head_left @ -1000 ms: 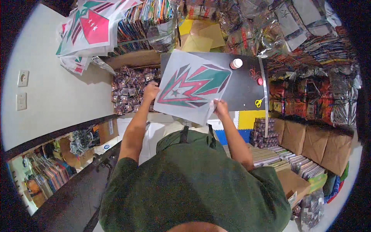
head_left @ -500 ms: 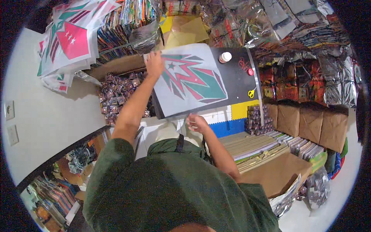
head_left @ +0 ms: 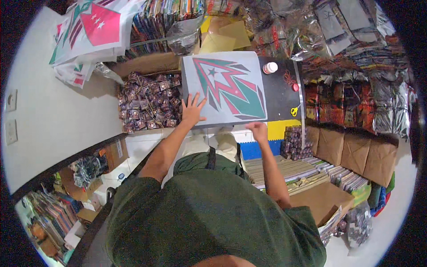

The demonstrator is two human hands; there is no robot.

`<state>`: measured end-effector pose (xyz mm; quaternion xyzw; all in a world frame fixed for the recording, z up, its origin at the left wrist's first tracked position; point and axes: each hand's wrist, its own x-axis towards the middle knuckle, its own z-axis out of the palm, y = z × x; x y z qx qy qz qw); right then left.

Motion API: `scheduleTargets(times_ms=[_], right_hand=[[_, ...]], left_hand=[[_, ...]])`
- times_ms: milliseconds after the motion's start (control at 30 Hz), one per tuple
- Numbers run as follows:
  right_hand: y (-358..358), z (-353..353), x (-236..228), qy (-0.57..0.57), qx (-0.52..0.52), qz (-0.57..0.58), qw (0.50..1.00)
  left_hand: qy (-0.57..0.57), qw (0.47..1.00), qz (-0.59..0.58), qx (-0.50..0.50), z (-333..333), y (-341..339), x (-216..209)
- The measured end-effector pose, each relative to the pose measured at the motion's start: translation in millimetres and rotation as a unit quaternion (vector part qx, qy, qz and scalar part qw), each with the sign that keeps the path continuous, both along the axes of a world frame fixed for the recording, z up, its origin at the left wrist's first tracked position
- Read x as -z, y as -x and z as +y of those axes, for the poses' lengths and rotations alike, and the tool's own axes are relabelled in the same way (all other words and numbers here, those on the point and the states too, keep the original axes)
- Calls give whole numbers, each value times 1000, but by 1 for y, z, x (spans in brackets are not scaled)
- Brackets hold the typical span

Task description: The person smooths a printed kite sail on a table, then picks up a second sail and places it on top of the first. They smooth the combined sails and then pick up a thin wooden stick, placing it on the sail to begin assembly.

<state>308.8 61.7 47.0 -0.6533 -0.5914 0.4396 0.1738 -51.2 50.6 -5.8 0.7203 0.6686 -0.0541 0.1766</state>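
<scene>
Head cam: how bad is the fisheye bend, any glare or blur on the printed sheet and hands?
Head view: strong barrel bend, black corners, the wall edge curving toward the rim; the printed sheet near centre is evenly lit, sharp, no glare; left hand crisp, flat on the sheet; right hand slightly soft at its near edge; glare only on the foil packs at upper right.

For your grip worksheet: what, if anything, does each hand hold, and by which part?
Nothing is gripped. The left hand lies flat, fingers spread, on the sheet's near-left corner. The right hand is at the sheet's near edge; a pinch cannot be told.
</scene>
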Motion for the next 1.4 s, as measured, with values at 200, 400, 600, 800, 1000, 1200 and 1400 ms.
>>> scheduleTargets(times_ms=[200,400,600,800,1000,1200,1400], right_hand=[[15,77,-18,-49,-44,-63,996],[13,127,7,-177,-230,-138,947],[-9,118,33,-159,-365,-268,877],[-21,110,43,-167,-338,-269,886],[-22,116,35,-162,-336,-273,887],[-24,105,23,-161,-304,-255,904],[-35,95,34,-156,-310,-255,902]], left_hand=[[3,1000,-9,-25,-17,7,-5],[-49,996,-14,-75,-22,3,0],[-19,997,22,-78,-13,-8,-5],[-54,992,-7,-111,-12,-40,-5],[6,991,15,-133,-11,-54,-2],[2,986,20,-165,-6,-65,2],[12,984,-4,-180,-8,-84,-5]])
